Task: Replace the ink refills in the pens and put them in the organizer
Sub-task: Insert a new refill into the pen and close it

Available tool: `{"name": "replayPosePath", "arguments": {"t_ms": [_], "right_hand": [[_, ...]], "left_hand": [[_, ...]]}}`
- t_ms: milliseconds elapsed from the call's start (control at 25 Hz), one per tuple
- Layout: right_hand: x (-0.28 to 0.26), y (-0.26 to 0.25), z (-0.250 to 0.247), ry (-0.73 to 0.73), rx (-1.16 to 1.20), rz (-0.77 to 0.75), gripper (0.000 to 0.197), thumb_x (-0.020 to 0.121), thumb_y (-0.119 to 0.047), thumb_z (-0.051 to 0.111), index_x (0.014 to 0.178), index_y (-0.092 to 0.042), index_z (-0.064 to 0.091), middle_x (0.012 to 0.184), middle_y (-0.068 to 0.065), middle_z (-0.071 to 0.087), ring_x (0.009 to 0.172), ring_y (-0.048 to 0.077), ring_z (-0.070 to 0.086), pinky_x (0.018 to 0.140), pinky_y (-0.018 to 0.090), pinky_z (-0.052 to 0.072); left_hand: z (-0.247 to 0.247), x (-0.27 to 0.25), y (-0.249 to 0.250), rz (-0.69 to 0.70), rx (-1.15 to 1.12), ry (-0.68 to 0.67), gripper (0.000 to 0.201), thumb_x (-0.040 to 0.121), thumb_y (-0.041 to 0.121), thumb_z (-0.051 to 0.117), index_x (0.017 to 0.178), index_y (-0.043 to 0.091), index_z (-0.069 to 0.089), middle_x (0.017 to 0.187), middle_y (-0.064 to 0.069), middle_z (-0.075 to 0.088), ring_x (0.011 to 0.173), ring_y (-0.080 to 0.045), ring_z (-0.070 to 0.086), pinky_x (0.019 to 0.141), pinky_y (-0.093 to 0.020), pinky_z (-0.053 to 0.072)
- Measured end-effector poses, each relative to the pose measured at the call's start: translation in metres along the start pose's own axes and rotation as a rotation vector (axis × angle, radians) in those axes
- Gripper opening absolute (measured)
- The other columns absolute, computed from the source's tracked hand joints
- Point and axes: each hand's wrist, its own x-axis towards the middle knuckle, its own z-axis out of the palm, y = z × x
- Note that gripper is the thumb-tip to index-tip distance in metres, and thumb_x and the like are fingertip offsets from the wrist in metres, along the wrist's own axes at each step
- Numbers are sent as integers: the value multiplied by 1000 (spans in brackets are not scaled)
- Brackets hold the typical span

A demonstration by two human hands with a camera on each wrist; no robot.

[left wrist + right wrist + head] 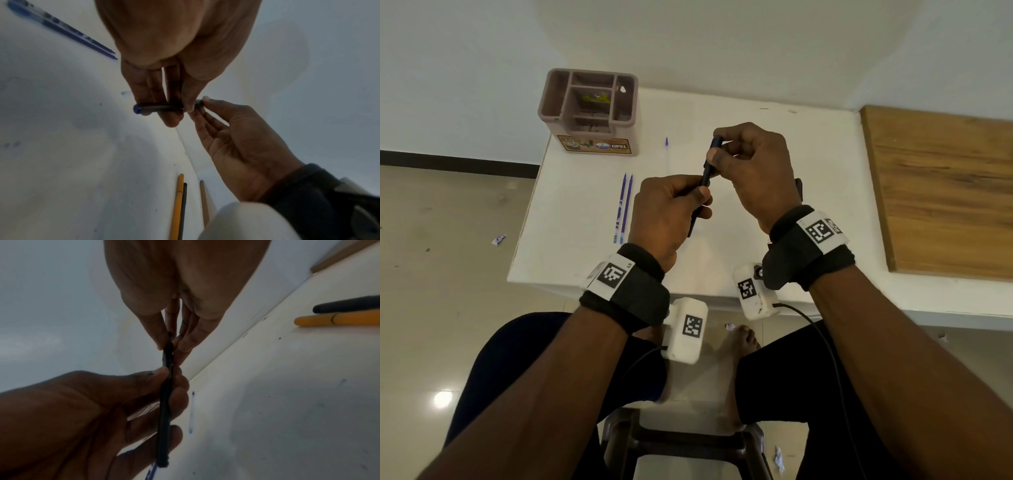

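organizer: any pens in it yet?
None visible. The organizer stands upright at the table's far left; its open compartments show no pens. Both hands, left and right, hold the black pen.

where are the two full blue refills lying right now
In the head view the two blue refills lie side by side on the white table, just left of the left hand and nearer the person than the brown organizer.

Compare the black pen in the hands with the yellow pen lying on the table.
The black pen is dark and held off the table by the left hand and right hand; the yellow pen is bright and lies untouched on the table. Both are slim sticks.
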Motion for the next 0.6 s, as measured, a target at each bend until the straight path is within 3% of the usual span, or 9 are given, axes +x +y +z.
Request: {"name": "replayPosePath", "arguments": {"t_ms": [80, 240, 280, 360, 480, 600], "right_hand": [[-1, -3, 3, 3, -10, -14, 28, 93, -16, 72, 121, -16, 70, 98, 4, 77, 84, 17, 78, 90, 40, 62], [-7, -6, 11, -26, -101, -33, 45, 95, -20, 72, 138, -24, 62, 98, -10, 70, 84, 0, 70, 74, 4, 52], [-1, -24, 31, -75, -101, -75, 47, 96, -21, 72, 141, -26, 59, 96, -12, 68, 83, -3, 69, 71, 0, 49], [0, -20, 27, -50, -117, -88, 50, 96, -22, 72, 143, -27, 57, 93, -16, 68, 81, -3, 70, 72, -1, 49], [15, -39, 47, 13, -88, -138, 50, 97, -20, 71, 144, -25, 56, 100, -10, 71, 84, 4, 74, 75, 5, 54], [48, -68, 72, 99, -70, -237, 49, 98, -17, 70, 144, -20, 55, 102, -2, 72, 86, 12, 75, 73, 6, 54]], "left_hand": [[-2, 0, 1, 11, 9, 16, 27, 101, 15, 66, 126, 7, 73, 99, -6, 78, 86, -22, 78, 84, -29, 60], [-4, -1, 6, 31, 35, 9, 25, 101, 17, 66, 123, 9, 74, 101, -4, 79, 84, -16, 79, 88, -32, 63], [-25, 1, 13, 82, 63, 76, 24, 101, 19, 66, 122, 11, 75, 101, -3, 79, 84, -15, 78, 89, -33, 62], [-22, 4, 14, 102, 150, 111, 25, 101, 23, 66, 123, 15, 75, 106, 0, 79, 88, -11, 77, 92, -29, 59], [-49, 6, 17, 111, 216, 237, 34, 100, 29, 65, 131, 16, 70, 121, 0, 76, 101, -9, 69, 92, -16, 50], [-74, 12, 16, 57, 225, 312, 39, 102, 30, 63, 138, 15, 63, 134, -2, 70, 119, -16, 65, 103, -22, 43]]}}
